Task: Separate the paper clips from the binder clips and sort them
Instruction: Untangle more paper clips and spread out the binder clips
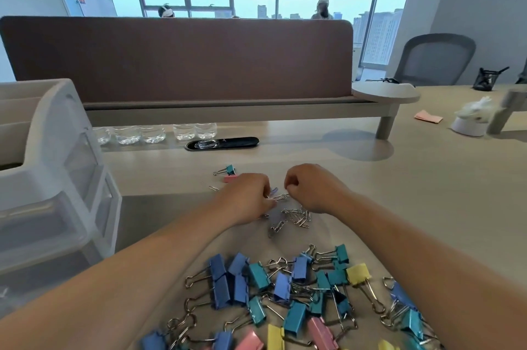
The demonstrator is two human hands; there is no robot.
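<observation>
A pile of several coloured binder clips (296,298) lies on the desk close to me, in blue, teal, yellow and pink. Beyond it sits a small heap of silver paper clips (295,217). My left hand (248,197) and my right hand (310,187) hover over that heap, fingers curled, and pinch a linked silver paper clip (281,197) between them. A teal binder clip (228,170) and a pink binder clip (230,178) lie apart just past my left hand, with one loose paper clip (213,188) to their left.
A white plastic drawer unit (54,178) stands at the left. Clear water bottles (154,133) line up under a brown desk divider (176,59). A black cable slot (222,144) is behind the clips. A tissue holder (470,118) and pink paper (427,116) lie far right.
</observation>
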